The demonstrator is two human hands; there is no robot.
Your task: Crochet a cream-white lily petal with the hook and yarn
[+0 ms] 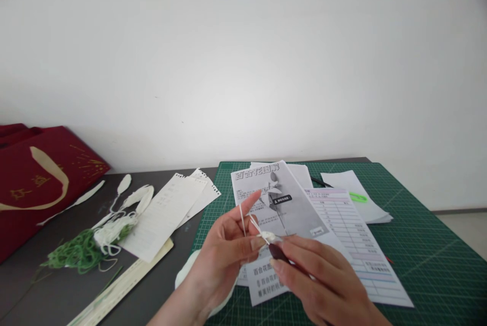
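My left hand pinches a small white crochet piece between thumb and fingers. White yarn loops over its raised index finger and runs down to the piece. My right hand grips a crochet hook by its dark handle, with the hook's tip at the white stitches. Both hands meet above a printed pattern sheet showing a flower picture. Partly hidden under my left wrist lies a white rounded thing, perhaps a yarn ball.
A green cutting mat bears a printed table sheet, white papers and a green clip-like item. To the left are green yarn, white crocheted petals, notebook pages, a ruler and a red bag.
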